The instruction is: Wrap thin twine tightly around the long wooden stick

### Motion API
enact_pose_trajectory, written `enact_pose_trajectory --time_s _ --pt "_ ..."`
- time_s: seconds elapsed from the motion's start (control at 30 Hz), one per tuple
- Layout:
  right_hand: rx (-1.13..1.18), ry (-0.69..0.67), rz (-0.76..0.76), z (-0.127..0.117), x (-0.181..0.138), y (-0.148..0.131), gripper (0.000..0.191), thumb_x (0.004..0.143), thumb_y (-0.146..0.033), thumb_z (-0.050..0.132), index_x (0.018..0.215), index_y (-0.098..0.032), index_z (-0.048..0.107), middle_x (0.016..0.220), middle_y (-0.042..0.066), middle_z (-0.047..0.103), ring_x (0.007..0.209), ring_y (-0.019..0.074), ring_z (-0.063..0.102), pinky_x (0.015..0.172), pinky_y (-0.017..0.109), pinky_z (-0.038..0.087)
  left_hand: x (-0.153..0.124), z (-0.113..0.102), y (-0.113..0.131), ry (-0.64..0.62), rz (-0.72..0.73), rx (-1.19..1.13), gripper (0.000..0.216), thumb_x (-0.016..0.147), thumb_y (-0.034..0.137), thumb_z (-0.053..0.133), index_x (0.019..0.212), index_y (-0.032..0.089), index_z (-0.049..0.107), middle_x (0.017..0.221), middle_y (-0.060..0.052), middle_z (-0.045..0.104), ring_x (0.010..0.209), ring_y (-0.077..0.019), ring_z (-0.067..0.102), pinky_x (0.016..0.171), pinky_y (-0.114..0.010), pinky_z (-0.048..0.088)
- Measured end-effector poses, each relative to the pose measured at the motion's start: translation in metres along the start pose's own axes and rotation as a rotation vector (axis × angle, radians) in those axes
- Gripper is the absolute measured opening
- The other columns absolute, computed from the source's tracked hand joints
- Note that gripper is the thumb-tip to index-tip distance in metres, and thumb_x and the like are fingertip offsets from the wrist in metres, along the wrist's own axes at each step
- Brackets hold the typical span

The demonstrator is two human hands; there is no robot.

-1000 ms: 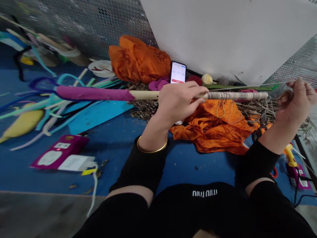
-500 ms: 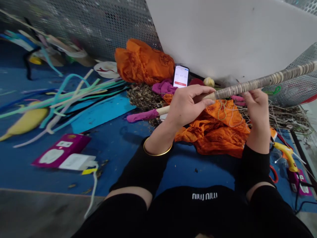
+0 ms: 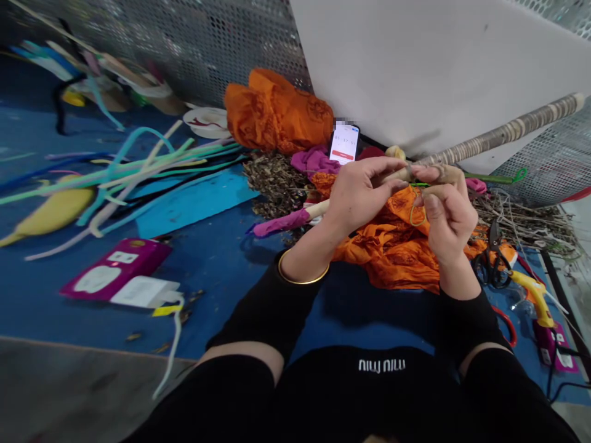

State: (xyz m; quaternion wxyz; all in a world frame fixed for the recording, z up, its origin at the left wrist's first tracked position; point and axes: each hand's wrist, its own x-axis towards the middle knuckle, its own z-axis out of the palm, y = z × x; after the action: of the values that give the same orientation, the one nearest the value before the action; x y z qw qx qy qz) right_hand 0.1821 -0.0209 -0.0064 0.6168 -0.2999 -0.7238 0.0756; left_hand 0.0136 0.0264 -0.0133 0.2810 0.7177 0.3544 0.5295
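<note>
A long stick (image 3: 512, 130) slants across in front of me. Its right part is wrapped in grey and beige cord, its middle shows pale bare wood, and magenta cloth (image 3: 282, 223) covers its left end. My left hand (image 3: 362, 187) is closed round the bare part. My right hand (image 3: 446, 206) is closed at the near edge of the wrapping, fingertips against the stick and thumb pinched on thin string (image 3: 418, 216), which hangs in a small loop below. The fingertips partly hide the string. Under both hands lies crumpled orange cloth (image 3: 392, 258).
Scissors (image 3: 494, 252) and a yellow glue gun (image 3: 533, 292) lie at right beside dry twigs (image 3: 545, 221). A phone (image 3: 344, 143) leans behind. Pipe cleaners (image 3: 138, 166), a yellow gourd-like object (image 3: 50, 215) and a purple box with a charger (image 3: 117, 271) lie left on the blue table (image 3: 221, 307).
My right hand has moved left along the stick, from under the wrapped part to beside my left hand. The stick's far right end and the scissors have come into view.
</note>
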Motion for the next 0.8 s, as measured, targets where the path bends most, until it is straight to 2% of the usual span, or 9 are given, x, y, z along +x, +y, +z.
enact_pose_trajectory --time_s 0.07,0.13,0.23,0.3,0.4,0.5,0.67,0.8 --pt "0.149 0.013 -0.042 0.009 -0.003 0.003 0.031 0.103 -0.045 0.055 0.081 -0.027 0.065 0.087 0.003 0.066 0.090 0.0212 0.069 0.088 0.047 0.061 0.000 0.005 -0.002 -0.012 -0.006 -0.026 0.026 0.092 0.032 0.071 0.112 0.017 0.081 0.108 -0.007 0.083 0.094 -0.0191 0.076 0.085 -0.029 0.060" --pt "0.288 0.016 -0.030 0.017 -0.005 0.007 0.034 0.104 -0.047 0.052 0.079 -0.026 0.060 0.072 -0.001 0.058 0.068 0.0160 0.062 0.073 0.039 0.059 0.001 0.008 -0.004 -0.037 -0.020 -0.038 0.027 0.092 0.031 0.070 0.112 0.017 0.081 0.107 -0.007 0.083 0.091 -0.0183 0.075 0.083 -0.027 0.059" --pt "0.340 0.092 0.117 0.025 -0.007 0.010 0.039 0.103 -0.050 0.054 0.074 -0.024 0.051 0.061 -0.005 0.043 0.049 0.0093 0.040 0.050 0.027 0.042 0.002 0.009 -0.005 -0.086 -0.042 -0.059 0.030 0.090 0.031 0.071 0.114 0.016 0.080 0.107 -0.007 0.083 0.090 -0.0182 0.075 0.082 -0.027 0.057" --pt "0.289 0.165 0.227 0.026 -0.007 0.009 0.044 0.101 -0.055 0.057 0.072 -0.024 0.047 0.060 -0.006 0.037 0.047 0.0079 0.032 0.045 0.024 0.030 0.002 0.007 -0.004 -0.102 -0.056 -0.073 0.030 0.088 0.031 0.072 0.112 0.015 0.080 0.106 -0.007 0.083 0.092 -0.0189 0.074 0.083 -0.027 0.057" --pt "0.261 0.187 0.321 0.024 -0.006 0.007 0.048 0.099 -0.060 0.059 0.071 -0.023 0.046 0.060 -0.007 0.034 0.049 0.0071 0.029 0.045 0.023 0.026 0.004 0.003 -0.002 -0.162 -0.092 -0.082 0.031 0.086 0.032 0.071 0.109 0.013 0.080 0.101 -0.006 0.082 0.089 -0.0190 0.072 0.081 -0.028 0.056" --pt "0.273 0.154 0.357 0.022 -0.008 0.004 0.045 0.100 -0.055 0.061 0.071 -0.022 0.049 0.061 -0.006 0.036 0.050 0.0065 0.030 0.048 0.023 0.027 0.004 0.000 -0.002 -0.218 -0.110 -0.051 0.032 0.086 0.031 0.067 0.109 0.012 0.080 0.098 -0.006 0.082 0.084 -0.0179 0.070 0.078 -0.027 0.054" --pt "0.074 0.118 0.245 0.024 -0.014 -0.008 0.041 0.103 -0.051 0.056 0.074 -0.022 0.056 0.067 -0.004 0.050 0.059 0.0083 0.045 0.058 0.026 0.044 -0.001 0.008 0.000 -0.075 -0.029 0.226 0.027 0.091 0.030 0.064 0.109 0.019 0.081 0.102 -0.005 0.080 0.088 -0.0190 0.070 0.081 -0.029 0.051" --pt "-0.068 0.080 0.141 0.027 -0.019 -0.018 0.039 0.106 -0.047 0.050 0.076 -0.023 0.054 0.066 -0.004 0.052 0.058 0.0089 0.047 0.057 0.027 0.046 -0.008 0.013 0.005 -0.045 0.049 0.356 0.027 0.096 0.031 0.060 0.112 0.022 0.081 0.099 -0.004 0.078 0.085 -0.0181 0.068 0.076 -0.028 0.049"
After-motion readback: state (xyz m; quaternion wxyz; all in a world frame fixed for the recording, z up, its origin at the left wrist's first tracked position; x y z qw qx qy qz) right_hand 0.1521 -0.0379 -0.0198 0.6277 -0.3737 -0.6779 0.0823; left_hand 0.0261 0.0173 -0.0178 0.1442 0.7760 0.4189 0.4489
